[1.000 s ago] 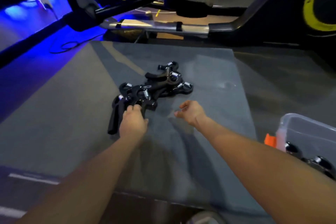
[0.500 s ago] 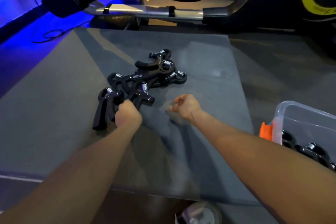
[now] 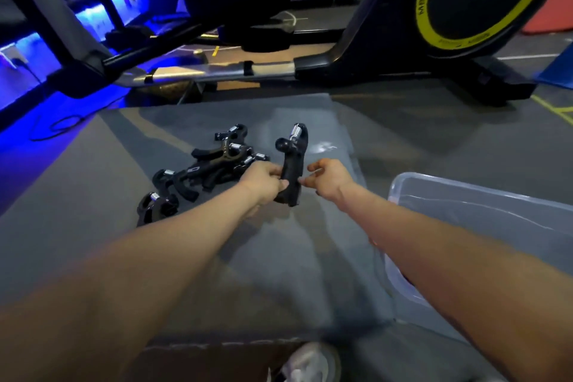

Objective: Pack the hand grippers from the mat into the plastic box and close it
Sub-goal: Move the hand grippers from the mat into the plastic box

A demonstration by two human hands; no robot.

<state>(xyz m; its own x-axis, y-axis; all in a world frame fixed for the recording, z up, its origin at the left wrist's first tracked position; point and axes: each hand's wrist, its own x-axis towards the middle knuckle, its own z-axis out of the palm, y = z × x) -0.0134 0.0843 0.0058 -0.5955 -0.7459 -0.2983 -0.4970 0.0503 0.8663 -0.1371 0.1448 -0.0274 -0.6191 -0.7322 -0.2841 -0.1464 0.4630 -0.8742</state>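
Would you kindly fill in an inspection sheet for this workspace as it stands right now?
Surface: grey mat on the gym floor.
Job's things: one hand gripper lifted upright; pile of hand grippers on the mat; clear plastic box at right, lid not seen.
Clutter: nothing seen.
Grippers: left hand grips the lifted gripper's handle; right hand beside it, fingers loosely curled, holding nothing.
Cables: dark cable looped on the floor, far left.
Surroundings: exercise machine with yellow-ringed flywheel; blue lighting at left; a shoe below.
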